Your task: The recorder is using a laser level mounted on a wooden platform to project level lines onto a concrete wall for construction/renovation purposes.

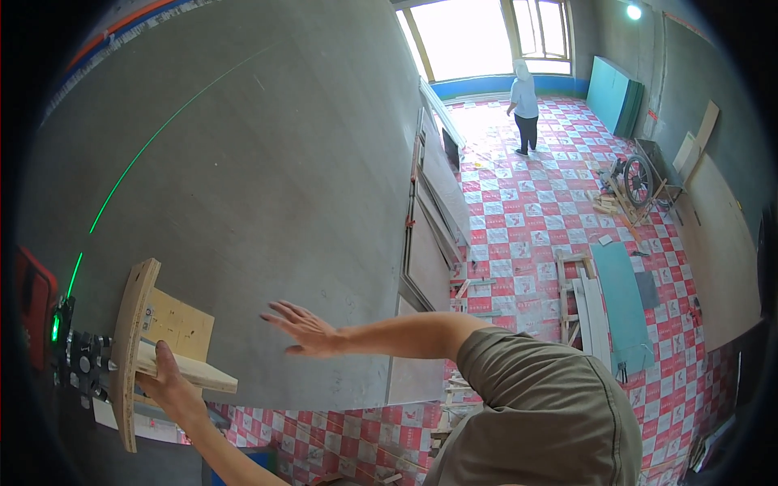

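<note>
My left hand (172,381) grips a plywood bracket (178,320) at the lower left, its thumb along a pale wooden strip. A black laser level (81,356) sits at the bracket's outer side, beside a red case (34,300), and a green line (166,123) runs along the grey wall (267,162). My right hand (304,330) is spread with nothing in it, over the wall surface to the right of the bracket; I cannot tell whether it touches it.
Boards (429,243) lean along the wall. A person (525,101) stands near the window. Green panels (606,93) lean at the back right, near a wheel (638,180) with wood scraps. A teal sheet (620,300) and white strips (594,316) lie on the checked floor covering (519,219).
</note>
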A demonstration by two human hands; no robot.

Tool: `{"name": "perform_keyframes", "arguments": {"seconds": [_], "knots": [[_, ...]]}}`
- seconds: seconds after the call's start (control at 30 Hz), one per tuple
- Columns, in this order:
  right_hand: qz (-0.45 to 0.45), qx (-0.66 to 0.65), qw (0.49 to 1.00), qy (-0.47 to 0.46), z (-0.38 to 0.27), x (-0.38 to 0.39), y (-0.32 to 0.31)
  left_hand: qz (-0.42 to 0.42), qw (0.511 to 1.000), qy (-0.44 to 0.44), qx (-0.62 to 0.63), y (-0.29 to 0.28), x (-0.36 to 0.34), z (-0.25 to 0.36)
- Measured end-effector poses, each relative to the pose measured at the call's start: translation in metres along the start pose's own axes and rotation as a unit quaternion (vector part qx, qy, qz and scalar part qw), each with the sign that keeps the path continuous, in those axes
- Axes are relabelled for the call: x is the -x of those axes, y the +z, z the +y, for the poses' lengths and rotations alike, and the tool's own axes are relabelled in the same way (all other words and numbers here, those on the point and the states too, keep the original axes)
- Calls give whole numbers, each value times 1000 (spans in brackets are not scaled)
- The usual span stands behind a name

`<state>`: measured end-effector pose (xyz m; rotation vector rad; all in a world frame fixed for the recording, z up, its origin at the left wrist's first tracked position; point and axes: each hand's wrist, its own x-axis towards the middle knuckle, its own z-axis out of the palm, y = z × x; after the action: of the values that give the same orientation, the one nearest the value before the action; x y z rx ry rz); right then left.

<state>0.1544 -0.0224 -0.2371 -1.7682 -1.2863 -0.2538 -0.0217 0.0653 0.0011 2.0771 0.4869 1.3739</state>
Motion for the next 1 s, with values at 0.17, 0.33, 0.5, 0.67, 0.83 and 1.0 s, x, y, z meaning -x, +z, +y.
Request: {"name": "perform_keyframes", "arguments": {"seconds": [0.17, 0.33, 0.5, 0.67, 0.83, 1.0], "knots": [[34, 39, 996, -69, -24, -71, -22, -1, 1000, -13, -3, 11, 3, -1], [73, 71, 988, -119, -31, -108, -41, -5, 1000, -17, 20, 19, 5, 2], [57, 72, 973, -211, -39, -132, -44, -9, 999, -6, 51, 9, -2, -3], [55, 105, 962, -247, -25, -132, -37, 2, 967, 208, -147, 3, -9, -63], [56, 56, 965, -249, -57, -135, -40, 15, 997, 58, 44, 16, 6, 27], [63, 6, 968, -244, -66, -142, -22, -49, 991, 79, 96, 5, 7, 34]]}}
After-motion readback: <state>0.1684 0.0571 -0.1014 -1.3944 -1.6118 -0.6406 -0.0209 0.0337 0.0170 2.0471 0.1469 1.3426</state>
